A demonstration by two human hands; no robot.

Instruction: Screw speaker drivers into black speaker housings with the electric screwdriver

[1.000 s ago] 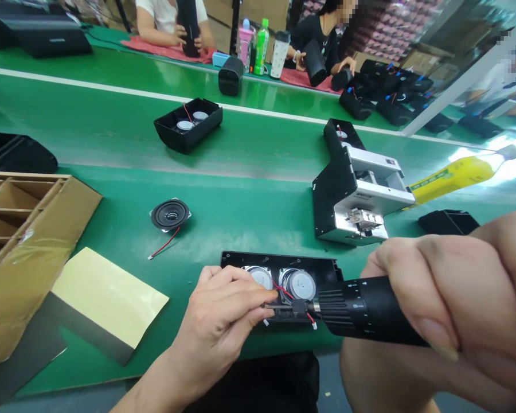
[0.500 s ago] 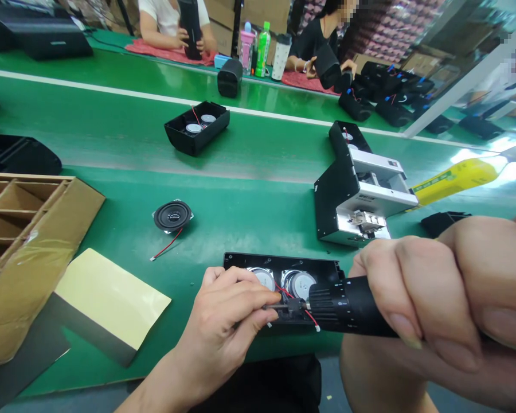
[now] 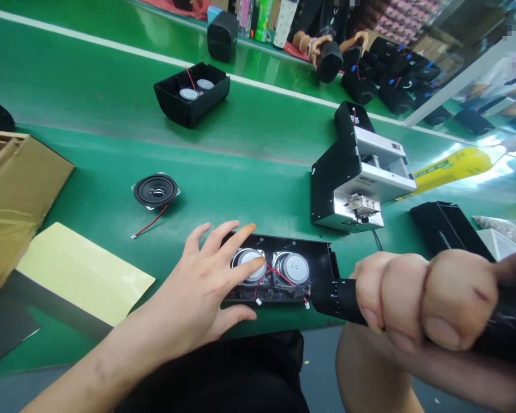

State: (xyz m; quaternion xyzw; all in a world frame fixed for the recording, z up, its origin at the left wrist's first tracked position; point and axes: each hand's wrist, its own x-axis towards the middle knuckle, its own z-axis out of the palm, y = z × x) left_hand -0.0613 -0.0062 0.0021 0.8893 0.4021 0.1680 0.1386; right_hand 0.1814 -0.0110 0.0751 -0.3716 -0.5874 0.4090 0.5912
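My right hand (image 3: 425,301) grips a black electric screwdriver (image 3: 337,299), its nose pointing left toward the front right part of a black speaker housing (image 3: 320,261). Whether the bit touches a screw is too small to make out. Two round speaker drivers lie in the housing, the right one (image 3: 296,268) in plain sight and the left one (image 3: 250,269) partly under fingers. Thin red wires (image 3: 279,274) with white plugs run from them. Over the housing's left end my left hand (image 3: 210,278) is spread open, fingertips at the left driver, holding nothing.
A loose speaker driver (image 3: 157,190) lies left of centre, beyond pale yellow paper (image 3: 86,272) and a cardboard box (image 3: 30,189). A screw feeder machine (image 3: 356,183) stands behind the screwdriver. Another housing (image 3: 191,109) sits farther back. Across the bench a person's hands hold a black speaker (image 3: 329,62).
My left fingers have left their pinch near the screwdriver's tip and spread out to the left over the housing. The view has tilted downward. The screwdriver stays in my right hand.
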